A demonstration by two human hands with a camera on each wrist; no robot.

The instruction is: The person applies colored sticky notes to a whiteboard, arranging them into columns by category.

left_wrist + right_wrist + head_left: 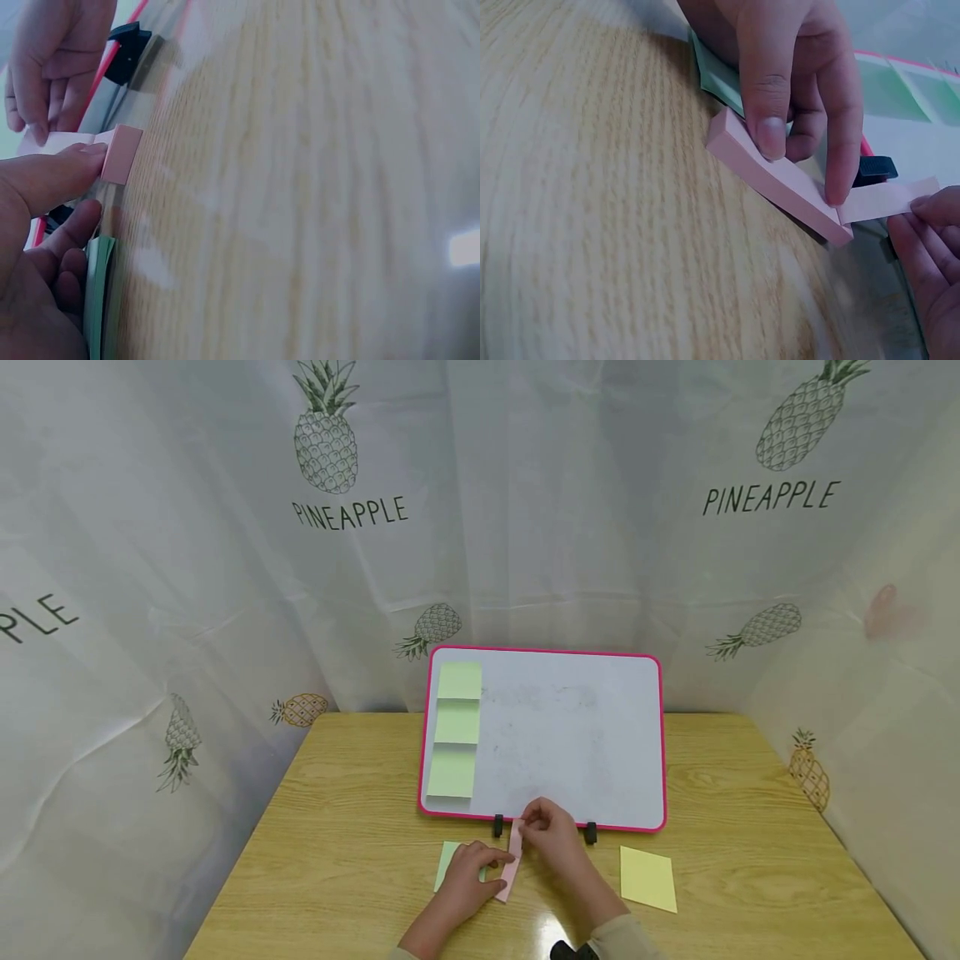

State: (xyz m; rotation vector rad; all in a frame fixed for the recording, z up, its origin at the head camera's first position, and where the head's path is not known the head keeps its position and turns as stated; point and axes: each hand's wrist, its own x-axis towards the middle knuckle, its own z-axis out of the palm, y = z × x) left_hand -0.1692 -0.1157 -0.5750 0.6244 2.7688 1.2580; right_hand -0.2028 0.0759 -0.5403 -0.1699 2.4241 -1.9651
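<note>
My left hand (467,883) grips a narrow pink sticky-note pad (776,180) between thumb and fingers, just in front of the whiteboard (570,735). The pad's top sheet (881,201) is lifted along most of its length but still joins the pad near one end. My right hand (553,837) pinches the free end of that sheet between thumb and fingertips, close to the board's lower edge. Partly hidden by the left hand, a green sticky-note pad (447,862) lies on the table.
Three green sticky notes (457,722) form a column on the board's left side. Two black feet (591,832) stand at its pink lower rim. A yellow sticky-note pad (648,878) lies right on the wooden table (750,860). A pineapple-print curtain (540,527) hangs behind.
</note>
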